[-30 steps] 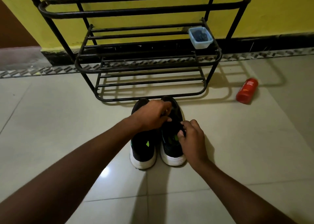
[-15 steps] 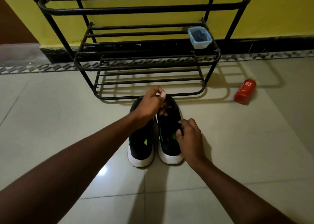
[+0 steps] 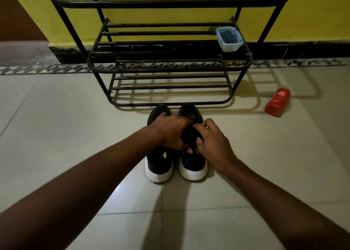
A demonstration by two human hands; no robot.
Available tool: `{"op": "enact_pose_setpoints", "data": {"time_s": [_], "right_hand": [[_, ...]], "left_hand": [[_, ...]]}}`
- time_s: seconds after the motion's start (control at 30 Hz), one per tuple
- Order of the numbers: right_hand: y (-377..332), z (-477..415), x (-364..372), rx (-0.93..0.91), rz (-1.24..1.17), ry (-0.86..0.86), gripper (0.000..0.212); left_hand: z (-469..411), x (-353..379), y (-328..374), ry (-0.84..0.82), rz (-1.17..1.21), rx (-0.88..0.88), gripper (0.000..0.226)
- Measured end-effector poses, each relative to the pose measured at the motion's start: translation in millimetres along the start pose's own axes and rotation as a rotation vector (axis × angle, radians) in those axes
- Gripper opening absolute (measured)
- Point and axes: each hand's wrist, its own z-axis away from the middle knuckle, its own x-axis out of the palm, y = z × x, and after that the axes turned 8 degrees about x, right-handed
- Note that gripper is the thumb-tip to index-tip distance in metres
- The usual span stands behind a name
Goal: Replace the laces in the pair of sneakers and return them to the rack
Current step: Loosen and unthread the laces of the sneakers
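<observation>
The left sneaker and right sneaker, black with white soles, stand side by side on the tiled floor, toes just short of the shoe rack's bottom front rail. The left hand reaches across and curls round the right sneaker's tongue area, where the right hand pinches too (laces too dark to distinguish). A plastic tub sits at the middle shelf's right end, and a red bottle lies on the floor.
</observation>
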Motion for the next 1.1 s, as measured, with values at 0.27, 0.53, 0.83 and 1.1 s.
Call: {"op": "enact_pose_setpoints", "data": {"time_s": [0.27,0.53,0.83,1.1], "right_hand": [[-8,-17,-4,-0.114,0.130,0.033,0.030],[3,-27,9,0.494,-0.778,0.101,0.019],[7,-38,2,0.481,-1.064,-0.097,0.029],[23,-44,-24,0.028,-0.433,-0.220,0.021]], "left_hand": [[3,14,-3,0.152,-0.070,-0.061,0.092],[7,13,7,0.061,-0.077,-0.123,0.101],[4,10,13,-0.029,-0.078,-0.142,0.091],[2,7,15,-0.058,-0.088,-0.155,0.087]]}}
